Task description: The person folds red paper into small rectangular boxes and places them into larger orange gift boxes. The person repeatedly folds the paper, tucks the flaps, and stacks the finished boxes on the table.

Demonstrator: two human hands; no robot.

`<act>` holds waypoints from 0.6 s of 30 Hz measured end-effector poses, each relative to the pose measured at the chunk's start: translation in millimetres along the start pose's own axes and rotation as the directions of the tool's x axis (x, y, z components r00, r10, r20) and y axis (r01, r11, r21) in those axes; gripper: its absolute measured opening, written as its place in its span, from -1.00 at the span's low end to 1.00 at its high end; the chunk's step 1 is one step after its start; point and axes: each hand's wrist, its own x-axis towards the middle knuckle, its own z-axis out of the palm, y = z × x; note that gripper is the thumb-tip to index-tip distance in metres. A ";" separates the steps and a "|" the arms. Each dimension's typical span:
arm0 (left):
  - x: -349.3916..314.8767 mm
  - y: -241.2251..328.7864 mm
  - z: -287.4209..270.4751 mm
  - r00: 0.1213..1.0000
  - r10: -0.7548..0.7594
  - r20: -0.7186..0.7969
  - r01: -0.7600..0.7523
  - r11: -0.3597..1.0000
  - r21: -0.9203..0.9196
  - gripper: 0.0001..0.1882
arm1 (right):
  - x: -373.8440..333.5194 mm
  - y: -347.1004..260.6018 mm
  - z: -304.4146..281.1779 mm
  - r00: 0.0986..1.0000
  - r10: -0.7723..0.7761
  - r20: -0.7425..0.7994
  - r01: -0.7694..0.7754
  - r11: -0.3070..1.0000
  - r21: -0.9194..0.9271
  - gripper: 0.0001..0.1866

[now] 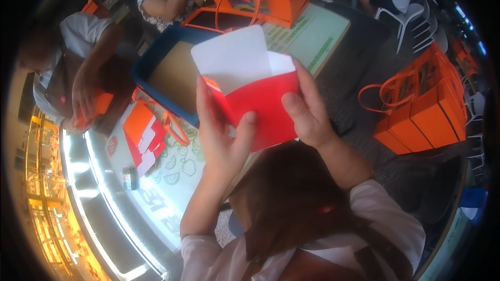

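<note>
Between my two hands is a red paper box [268,106], its white-lined flap standing up and its top open toward me. My left hand [221,138] grips the box's left side, thumb lying on the red front. On the other side, my right hand [311,112] pinches the right edge with its thumb in front. Both hands hold the box above my brown apron [291,198]. Just beyond it is a dark blue tray-like box [151,54] with a tan bottom. Flat red and orange box pieces [143,132] lie on the table to the left.
A light table with fruit drawings [182,169] carries a small dark item [129,178] and an orange gift bag [260,5] at the back. More orange bags [424,106] stand at right. A co-worker [78,67] handles orange pieces at left, beside a lit display case [104,203].
</note>
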 end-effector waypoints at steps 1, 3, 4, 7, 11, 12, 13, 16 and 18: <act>0.3 -1.6 -1.2 1.000 0.005 0.007 -0.005 1.000 -0.015 -0.06 | 1.5 0.4 0.2 1.000 -0.003 0.024 0.002 0.999 0.046 -0.36; 2.7 -4.2 -2.2 1.000 0.014 0.023 -0.013 0.999 -0.046 -0.10 | 5.3 0.8 -1.5 0.997 -0.011 0.071 0.002 0.991 0.137 -0.35; 3.1 -4.4 -3.3 0.999 0.023 0.035 -0.021 0.998 -0.053 -0.12 | 5.9 1.1 -1.4 0.997 -0.013 0.079 0.001 0.988 0.153 -0.36; 3.9 -2.7 -5.5 0.997 0.010 0.071 -0.005 0.998 -0.066 -0.18 | 7.7 -0.5 -2.4 0.997 -0.004 0.076 -0.012 0.977 0.212 -0.40; -2.5 -2.6 -8.6 0.993 -0.055 0.109 0.063 0.995 -0.075 -0.22 | 7.7 -1.2 -8.8 0.997 0.043 0.058 -0.051 0.986 0.158 -0.43; -3.5 -4.3 -8.5 0.991 -0.058 0.117 0.068 0.994 -0.081 -0.22 | 6.7 0.4 -10.4 0.997 0.051 0.052 -0.059 0.987 0.151 -0.43; -4.1 -3.7 -8.6 0.992 -0.053 0.118 0.060 0.996 -0.060 -0.23 | 6.7 0.7 -11.1 0.997 0.061 0.049 -0.067 0.987 0.148 -0.43; -3.8 -3.7 -8.1 0.993 -0.038 0.115 0.039 0.999 -0.008 -0.25 | 9.4 -5.6 -12.7 0.998 0.038 0.053 -0.044 0.992 0.121 -0.40; -4.1 -8.1 -8.3 0.994 -0.027 0.105 0.026 1.000 0.012 -0.26 | 8.8 -7.4 -12.6 0.998 0.034 0.051 -0.037 0.998 0.048 -0.38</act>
